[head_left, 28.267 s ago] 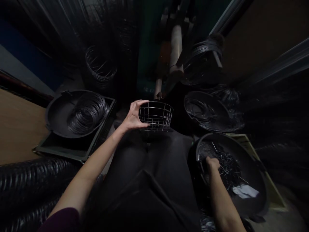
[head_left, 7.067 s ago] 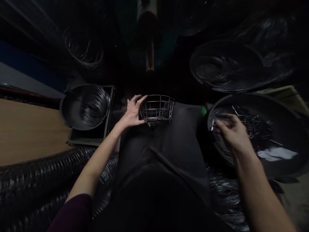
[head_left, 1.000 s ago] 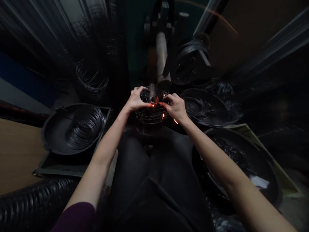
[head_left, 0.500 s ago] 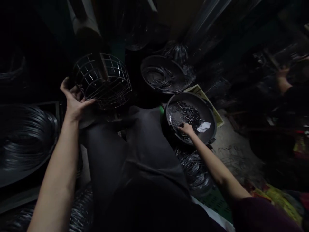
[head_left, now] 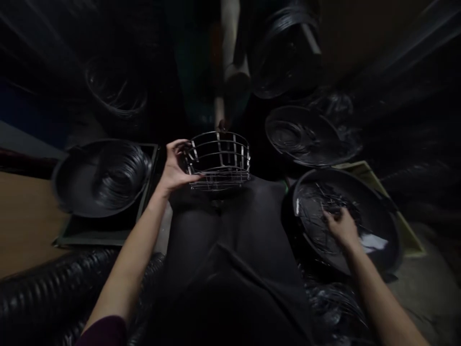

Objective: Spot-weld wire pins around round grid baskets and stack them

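A round wire basket (head_left: 219, 161) is upright in front of a dark cylindrical machine part, above the lap. Its left side is gripped by my left hand (head_left: 176, 168), thumb along the bottom wires and fingers around the side. On the right, my right hand (head_left: 342, 228) is over a dark round pan (head_left: 382, 216) of short metal wires (head_left: 324, 197). Its thumb and fingers are pinched together among the wires, and what lies between them is too dark to make out. A white scrap (head_left: 373, 242) lies in the pan beside this hand.
Another pan (head_left: 306, 137) with wire rings stands behind the right one. A coil of wire (head_left: 120, 175) rests in a pan (head_left: 77, 178) at the left. Wire bundles (head_left: 334, 307) lie below the right pan. A yellow crate edge (head_left: 414, 235) shows beneath it.
The view has swung left, so everything appears further right. The basket now looks more level and is seen from the side. My right hand has moved a little among the wires.
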A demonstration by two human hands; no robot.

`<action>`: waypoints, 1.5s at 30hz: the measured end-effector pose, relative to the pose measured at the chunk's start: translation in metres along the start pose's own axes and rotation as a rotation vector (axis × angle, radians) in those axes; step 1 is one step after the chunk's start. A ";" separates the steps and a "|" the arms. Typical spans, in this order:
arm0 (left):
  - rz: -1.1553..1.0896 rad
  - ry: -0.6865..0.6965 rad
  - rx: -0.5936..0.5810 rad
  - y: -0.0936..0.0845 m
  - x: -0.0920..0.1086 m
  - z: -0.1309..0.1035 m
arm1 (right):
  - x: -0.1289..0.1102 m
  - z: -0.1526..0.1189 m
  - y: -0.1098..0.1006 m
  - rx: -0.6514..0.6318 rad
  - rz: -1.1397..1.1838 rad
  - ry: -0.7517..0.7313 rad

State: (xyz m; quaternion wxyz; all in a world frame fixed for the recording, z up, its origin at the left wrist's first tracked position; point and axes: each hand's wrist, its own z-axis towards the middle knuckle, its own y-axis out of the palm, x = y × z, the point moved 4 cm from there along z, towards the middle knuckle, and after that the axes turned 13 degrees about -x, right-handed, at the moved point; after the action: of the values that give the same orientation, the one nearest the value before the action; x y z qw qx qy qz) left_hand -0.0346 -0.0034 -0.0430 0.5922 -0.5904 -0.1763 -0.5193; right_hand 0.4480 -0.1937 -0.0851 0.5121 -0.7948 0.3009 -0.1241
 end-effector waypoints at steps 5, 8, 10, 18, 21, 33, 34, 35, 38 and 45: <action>0.333 0.042 -0.156 0.017 0.038 0.015 | -0.138 -0.040 -0.048 -0.269 0.736 -0.489; 0.426 0.036 -0.229 0.028 0.052 0.023 | -0.227 -0.053 -0.051 -0.547 0.687 -0.684; 0.446 0.046 -0.257 0.031 0.056 0.026 | -0.263 -0.053 -0.053 -0.411 0.524 -0.827; 0.335 0.020 -0.205 0.025 0.040 0.028 | -0.295 -0.058 -0.038 0.208 -0.366 -1.155; 0.302 0.013 -0.189 0.026 0.036 0.033 | -0.299 -0.055 -0.042 0.260 -0.412 -1.194; 0.250 0.017 -0.117 0.027 0.043 0.017 | -0.292 -0.078 -0.038 0.359 -0.625 -1.186; 0.244 0.020 -0.118 0.027 0.043 0.018 | -0.291 -0.078 -0.039 0.374 -0.622 -1.192; 0.238 0.018 -0.115 0.027 0.043 0.019 | -0.292 -0.077 -0.039 0.391 -0.617 -1.193; 0.222 0.003 -0.101 0.028 0.041 0.026 | -0.294 -0.069 -0.042 0.435 -0.606 -1.183; 0.226 0.018 -0.109 0.024 0.036 0.039 | -0.300 -0.058 -0.047 0.433 -0.589 -1.208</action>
State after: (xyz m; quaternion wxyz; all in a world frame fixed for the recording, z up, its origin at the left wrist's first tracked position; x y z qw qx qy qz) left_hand 0.0158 0.0104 -0.0163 0.6156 -0.6330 -0.0749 -0.4634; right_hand 0.1993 -0.0410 0.0158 0.6813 -0.6534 -0.2948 0.1483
